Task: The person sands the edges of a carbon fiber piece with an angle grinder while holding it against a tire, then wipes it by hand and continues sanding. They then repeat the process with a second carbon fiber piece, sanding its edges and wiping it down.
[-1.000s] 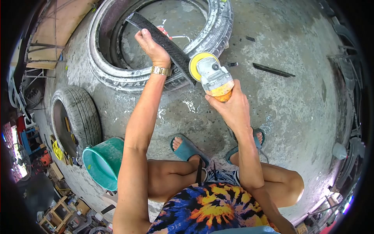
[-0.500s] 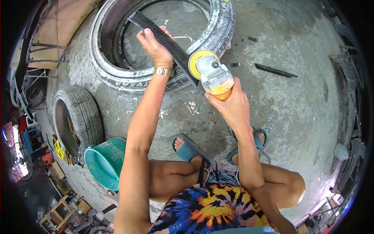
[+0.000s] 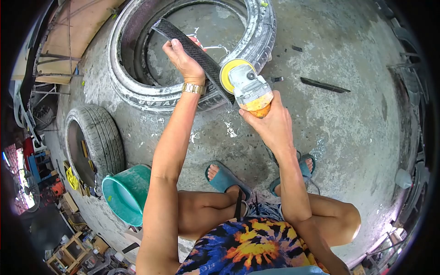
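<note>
My left hand [image 3: 185,62], with a gold-coloured watch at the wrist, grips a long dark strip [image 3: 190,49] with a woven-looking surface, held slantwise above a tyre [image 3: 156,101] lying flat. Wrapped round the yellow-orange rear of a grey angle grinder [image 3: 251,89] is my right hand [image 3: 275,121]. The grinder's yellow disc [image 3: 233,75] is at the strip's right edge, near its lower end; whether they touch I cannot tell.
A second tyre [image 3: 103,137] stands at the left beside a green bucket [image 3: 133,178]. Another dark strip [image 3: 324,85] and small black pieces lie on the concrete floor [image 3: 348,133] to the right. Tools and wooden boxes crowd the lower left.
Both hands keep their grip. The strip has shifted slightly down and right in view, and the grinder slightly left. The bucket and tyres appear slightly shifted with the view.
</note>
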`<state>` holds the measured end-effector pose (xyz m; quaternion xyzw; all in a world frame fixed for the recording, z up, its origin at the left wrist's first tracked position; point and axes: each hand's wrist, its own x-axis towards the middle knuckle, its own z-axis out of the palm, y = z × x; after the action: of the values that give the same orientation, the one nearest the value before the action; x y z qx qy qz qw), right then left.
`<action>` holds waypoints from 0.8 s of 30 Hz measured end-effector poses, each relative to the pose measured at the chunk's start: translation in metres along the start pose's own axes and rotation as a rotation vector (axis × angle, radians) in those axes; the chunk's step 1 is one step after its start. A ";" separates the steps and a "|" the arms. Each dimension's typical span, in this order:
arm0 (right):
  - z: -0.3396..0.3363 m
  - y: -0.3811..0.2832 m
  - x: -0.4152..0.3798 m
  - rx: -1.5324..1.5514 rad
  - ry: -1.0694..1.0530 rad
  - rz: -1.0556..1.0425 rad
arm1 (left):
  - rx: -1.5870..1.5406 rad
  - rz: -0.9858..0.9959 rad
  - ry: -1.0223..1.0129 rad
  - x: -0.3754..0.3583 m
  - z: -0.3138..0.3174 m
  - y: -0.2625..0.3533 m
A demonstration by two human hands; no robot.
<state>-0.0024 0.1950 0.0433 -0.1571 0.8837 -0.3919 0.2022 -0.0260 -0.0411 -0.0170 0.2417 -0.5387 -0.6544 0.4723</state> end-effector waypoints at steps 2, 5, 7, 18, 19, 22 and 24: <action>0.001 -0.001 0.001 0.017 -0.015 -0.006 | 0.003 0.005 -0.004 0.000 0.000 0.001; 0.003 0.000 0.006 0.025 0.015 0.003 | 0.014 0.003 0.000 -0.001 0.000 0.002; 0.002 -0.001 0.006 0.035 0.016 -0.014 | 0.003 -0.010 0.011 -0.001 0.000 0.001; -0.003 0.009 0.012 0.066 0.094 0.019 | 0.000 -0.019 0.004 0.002 -0.003 -0.001; -0.006 0.012 0.009 0.064 0.092 0.028 | -0.008 -0.028 0.006 0.001 -0.003 -0.002; -0.014 0.018 -0.001 0.065 0.083 0.024 | 0.001 -0.032 -0.001 0.002 -0.004 -0.004; -0.019 0.019 -0.008 0.038 0.047 0.060 | -0.011 -0.032 -0.003 0.002 -0.004 -0.005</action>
<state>-0.0066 0.2222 0.0423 -0.1173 0.8849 -0.4060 0.1959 -0.0251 -0.0450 -0.0228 0.2469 -0.5317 -0.6653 0.4623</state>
